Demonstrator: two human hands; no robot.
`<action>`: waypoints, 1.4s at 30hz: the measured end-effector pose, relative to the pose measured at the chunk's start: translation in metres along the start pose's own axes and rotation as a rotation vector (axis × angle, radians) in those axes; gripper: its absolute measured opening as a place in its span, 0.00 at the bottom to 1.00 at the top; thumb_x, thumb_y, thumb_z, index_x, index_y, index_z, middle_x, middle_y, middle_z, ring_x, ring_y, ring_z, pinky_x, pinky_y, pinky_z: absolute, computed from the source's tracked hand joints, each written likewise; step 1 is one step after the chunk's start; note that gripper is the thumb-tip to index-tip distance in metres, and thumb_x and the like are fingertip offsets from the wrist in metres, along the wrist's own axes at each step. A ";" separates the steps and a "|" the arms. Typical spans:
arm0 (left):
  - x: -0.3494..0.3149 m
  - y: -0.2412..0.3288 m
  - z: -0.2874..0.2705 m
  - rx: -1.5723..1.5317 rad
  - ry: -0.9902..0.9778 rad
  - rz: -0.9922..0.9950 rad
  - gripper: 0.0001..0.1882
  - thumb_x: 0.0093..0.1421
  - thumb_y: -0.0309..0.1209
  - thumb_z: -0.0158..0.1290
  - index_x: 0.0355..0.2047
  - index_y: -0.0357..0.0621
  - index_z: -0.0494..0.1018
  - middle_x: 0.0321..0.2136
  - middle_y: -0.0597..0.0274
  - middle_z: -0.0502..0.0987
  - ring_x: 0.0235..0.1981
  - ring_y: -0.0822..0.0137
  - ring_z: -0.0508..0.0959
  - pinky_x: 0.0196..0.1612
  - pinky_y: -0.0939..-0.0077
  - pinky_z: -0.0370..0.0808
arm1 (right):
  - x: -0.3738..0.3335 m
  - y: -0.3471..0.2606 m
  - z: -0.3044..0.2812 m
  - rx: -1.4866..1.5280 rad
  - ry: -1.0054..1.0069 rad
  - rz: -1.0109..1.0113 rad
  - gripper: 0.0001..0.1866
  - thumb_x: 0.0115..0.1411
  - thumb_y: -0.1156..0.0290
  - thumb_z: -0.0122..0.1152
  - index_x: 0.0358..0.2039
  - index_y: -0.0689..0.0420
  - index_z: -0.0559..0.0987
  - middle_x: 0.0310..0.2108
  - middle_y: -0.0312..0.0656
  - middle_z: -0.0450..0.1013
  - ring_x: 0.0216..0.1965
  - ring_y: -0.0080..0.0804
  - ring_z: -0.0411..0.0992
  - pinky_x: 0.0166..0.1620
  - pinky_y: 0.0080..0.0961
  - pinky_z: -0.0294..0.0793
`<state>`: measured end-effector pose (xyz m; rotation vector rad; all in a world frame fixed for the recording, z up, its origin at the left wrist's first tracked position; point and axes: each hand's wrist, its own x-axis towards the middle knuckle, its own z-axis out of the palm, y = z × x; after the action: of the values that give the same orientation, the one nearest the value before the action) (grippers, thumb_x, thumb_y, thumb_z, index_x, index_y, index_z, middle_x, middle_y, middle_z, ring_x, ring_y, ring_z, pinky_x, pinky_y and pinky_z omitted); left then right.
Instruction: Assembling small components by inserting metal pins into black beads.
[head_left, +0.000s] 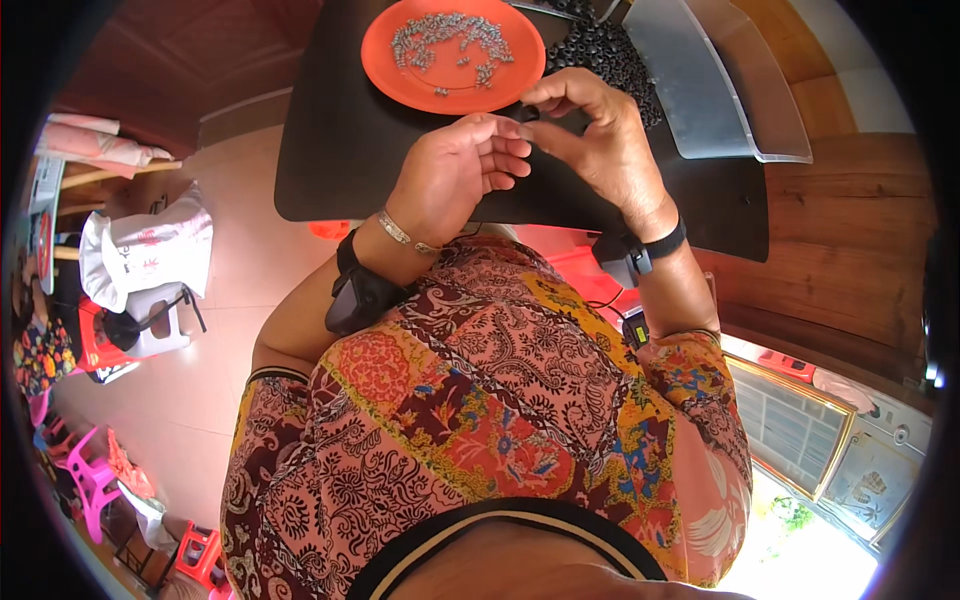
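Just below the orange-red plate (385, 88), my two hands meet at the fingertips. A small black part (526, 113) sits between them, mostly covered by the fingers. My left hand (455, 165) pinches it from the left, its other fingers loosely curled with the palm showing. From the right, the thumb and forefinger of my right hand (605, 135) close on the same part. On the plate lie many small silvery metal pieces (440, 32), which look like springs or screws. Beyond my right hand spreads a heap of small black parts (605, 60).
A black table (335, 150) carries all this. A translucent plastic bin (700, 100) lies tilted at its right, beside a wooden panel (850, 220). Left on the floor are a white sack (150, 250) and a pink stool (92, 480). Another person's patterned sleeve (40, 355) shows far left.
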<state>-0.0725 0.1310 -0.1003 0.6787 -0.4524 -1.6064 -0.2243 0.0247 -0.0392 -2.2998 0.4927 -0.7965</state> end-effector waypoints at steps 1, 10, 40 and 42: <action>-0.001 0.000 -0.001 0.000 0.005 0.001 0.16 0.66 0.38 0.41 0.44 0.39 0.70 0.39 0.58 0.76 0.38 0.64 0.76 0.43 0.72 0.70 | 0.000 -0.003 0.003 0.021 -0.015 -0.035 0.15 0.47 0.80 0.68 0.37 0.59 0.79 0.34 0.35 0.75 0.35 0.24 0.73 0.41 0.19 0.73; -0.005 0.001 0.007 -0.019 0.028 0.073 0.12 0.64 0.36 0.42 0.42 0.44 0.69 0.35 0.63 0.76 0.36 0.68 0.75 0.40 0.74 0.69 | 0.003 -0.013 0.016 -0.064 0.002 -0.218 0.16 0.44 0.81 0.70 0.36 0.56 0.78 0.33 0.38 0.75 0.36 0.32 0.75 0.39 0.25 0.75; -0.025 0.017 -0.049 -0.124 0.075 0.243 0.12 0.65 0.37 0.45 0.34 0.42 0.70 0.35 0.57 0.75 0.38 0.61 0.76 0.44 0.69 0.71 | 0.089 0.043 0.038 -0.479 -0.222 -0.163 0.12 0.55 0.73 0.59 0.41 0.55 0.79 0.36 0.44 0.75 0.38 0.42 0.74 0.42 0.30 0.74; -0.023 0.014 -0.049 -0.156 0.086 0.239 0.09 0.64 0.35 0.45 0.33 0.43 0.69 0.33 0.57 0.76 0.36 0.60 0.77 0.44 0.68 0.71 | 0.100 0.061 0.042 -0.616 -0.131 -0.364 0.18 0.53 0.74 0.58 0.47 0.53 0.76 0.42 0.45 0.73 0.43 0.47 0.72 0.45 0.35 0.73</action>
<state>-0.0287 0.1561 -0.1238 0.5513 -0.3278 -1.3656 -0.1299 -0.0529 -0.0651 -3.0533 0.2839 -0.7196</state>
